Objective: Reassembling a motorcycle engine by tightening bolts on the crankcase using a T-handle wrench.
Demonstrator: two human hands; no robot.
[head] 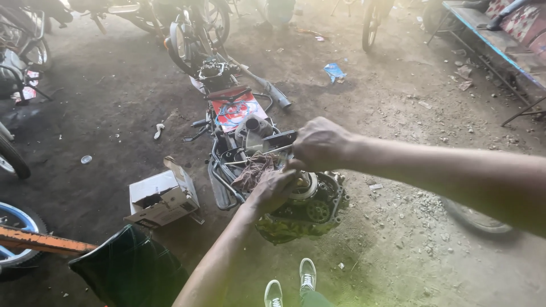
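Open motorcycle engine [310, 213] sits low in a stripped frame [223, 182] on the dirt floor [398, 239], side cover off, gears and a round clutch assembly [304, 187] exposed, partly covered by the hands. Left hand [276, 187] curled over the clutch, gripping it; fingertips hidden. Right hand [319, 143] fisted around a thin metal rod-like tool [256, 154] that points left across the frame; tool's working end hard to make out against clutter. Dirty rag [253, 170] lies on the frame just left of the left hand. Red gasket sheet [236, 111] and an exhaust pipe [267, 88] farther up. Open cardboard box [162, 196] left of frame, contents unclear. Black seat [131, 270] at bottom, cut off. Two sneakers [290, 284] at bottom edge. Bike wheels [14, 227] cropped at left; blue bench [495, 40] top right.
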